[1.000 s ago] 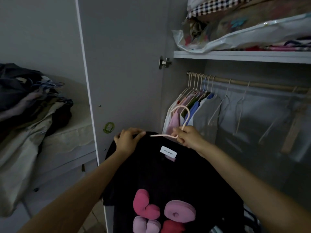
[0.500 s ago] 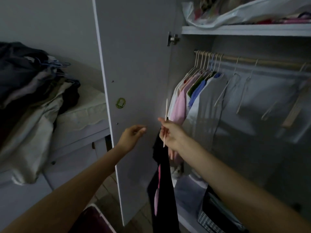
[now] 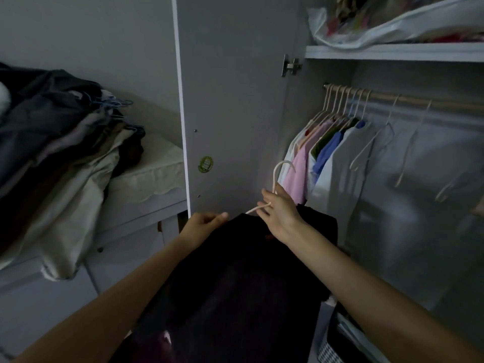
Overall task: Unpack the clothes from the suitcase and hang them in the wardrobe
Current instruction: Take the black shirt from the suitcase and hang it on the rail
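Pile of clothes (image 3: pixel 60 163) waits on the left. My left hand (image 3: pixel 203 222) pinches the black shirt (image 3: pixel 235 279) shoulder to keep it square, while my right hand (image 3: pixel 279 209) grips the pale hanger (image 3: pixel 277 176) neck, hook up, aimed at the rail (image 3: pixel 408 99).

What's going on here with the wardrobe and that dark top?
A person stands at an open grey wardrobe door, holding a black garment on a pale plastic hanger. The right hand grips the hanger just below its hook, and the left hand pinches the garment's shoulder. It is not yet on the wooden rail, where several shirts and a few bare hangers hang. A heap of clothes lies to the left.
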